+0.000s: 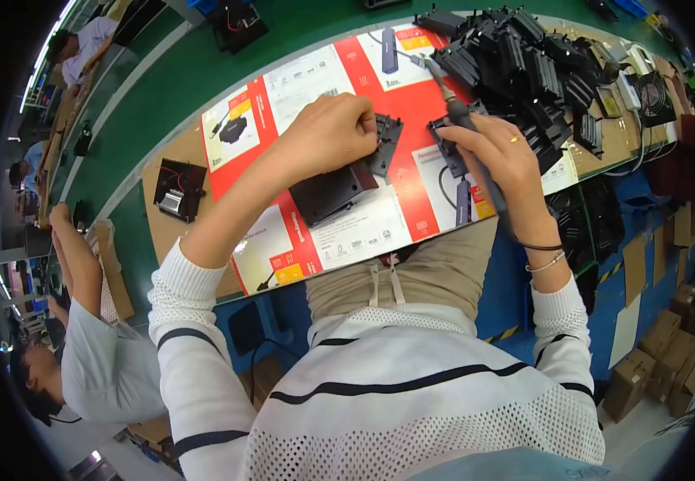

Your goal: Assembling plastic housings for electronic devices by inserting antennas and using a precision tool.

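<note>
My left hand (331, 136) is closed, its fingertips pinched at the edge of a flat black plastic part (389, 144); anything small between the fingers is hidden. Beneath that wrist lies a black box-shaped housing (327, 196). In my right hand (512, 164) is what looks like a soldering iron (457, 111), with a dark grip and a thin metal end pointing up and to the left. Just under the fingers of that hand sits another small black plastic part (446, 148), partly covered.
Red and white printed sheets (371, 216) cover the table. A big heap of black plastic parts (524, 68) fills its far right, beside a black fan (650, 100). A black part with a silver piece (177, 192) lies left. Another person (103, 353) sits at the left.
</note>
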Available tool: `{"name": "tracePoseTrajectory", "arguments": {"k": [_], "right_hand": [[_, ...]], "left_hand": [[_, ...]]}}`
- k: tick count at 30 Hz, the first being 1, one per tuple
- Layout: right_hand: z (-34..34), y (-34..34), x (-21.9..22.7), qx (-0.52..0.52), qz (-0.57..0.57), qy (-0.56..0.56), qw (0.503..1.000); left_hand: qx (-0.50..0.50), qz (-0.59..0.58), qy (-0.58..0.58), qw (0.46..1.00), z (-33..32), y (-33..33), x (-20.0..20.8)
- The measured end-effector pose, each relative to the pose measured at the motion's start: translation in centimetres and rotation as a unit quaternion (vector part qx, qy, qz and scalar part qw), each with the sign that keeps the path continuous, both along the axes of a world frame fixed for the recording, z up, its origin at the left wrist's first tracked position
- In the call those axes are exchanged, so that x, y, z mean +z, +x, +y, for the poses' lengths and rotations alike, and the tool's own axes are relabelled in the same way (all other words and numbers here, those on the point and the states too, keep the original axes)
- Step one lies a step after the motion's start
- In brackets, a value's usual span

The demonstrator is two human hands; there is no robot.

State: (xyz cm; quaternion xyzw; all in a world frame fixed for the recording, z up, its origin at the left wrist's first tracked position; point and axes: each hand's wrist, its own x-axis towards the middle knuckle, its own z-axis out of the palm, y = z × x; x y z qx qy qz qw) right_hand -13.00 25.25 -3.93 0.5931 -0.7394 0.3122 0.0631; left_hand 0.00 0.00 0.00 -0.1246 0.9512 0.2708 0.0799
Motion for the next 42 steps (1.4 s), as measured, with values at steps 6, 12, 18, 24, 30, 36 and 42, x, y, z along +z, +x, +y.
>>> {"name": "tracePoseTrajectory", "arguments": {"k": [6,12,18,24,30,36,42], "right_hand": [[-2.1,-1.2,3.9,0.044,0.122,0.096,0.987],[-3.2,-1.8,5.1,0.087,0.091,0.129,0.984],[-3.9,-0.2,4.8,0.045,0.019,-0.011,0.999],[-5.5,3.0,1.7,-0.007,-0.050,-0.050,0.997],[-6.4,4.7,-0.7,-0.036,-0.037,-0.060,0.997],[-6.2,4.3,-1.0,-0.037,-0.052,-0.059,0.996],[-6.6,4.0,-0.7,-0.030,-0.050,-0.051,0.997]], "left_hand": [[0.084,0.100,0.139,0.982,-8.1,0.1,2.5],[0.238,0.320,0.119,0.909,-17.2,-4.6,4.3],[0.334,0.508,-0.166,0.777,-20.5,-9.3,0.7],[0.204,0.402,-0.207,0.868,-13.6,-14.7,-3.1],[0.268,0.248,-0.316,0.876,-11.8,-18.7,-4.5],[0.182,0.349,-0.183,0.901,-14.7,-13.6,-5.5],[0.124,0.383,-0.001,0.915,-15.1,-6.0,-5.1]]}}
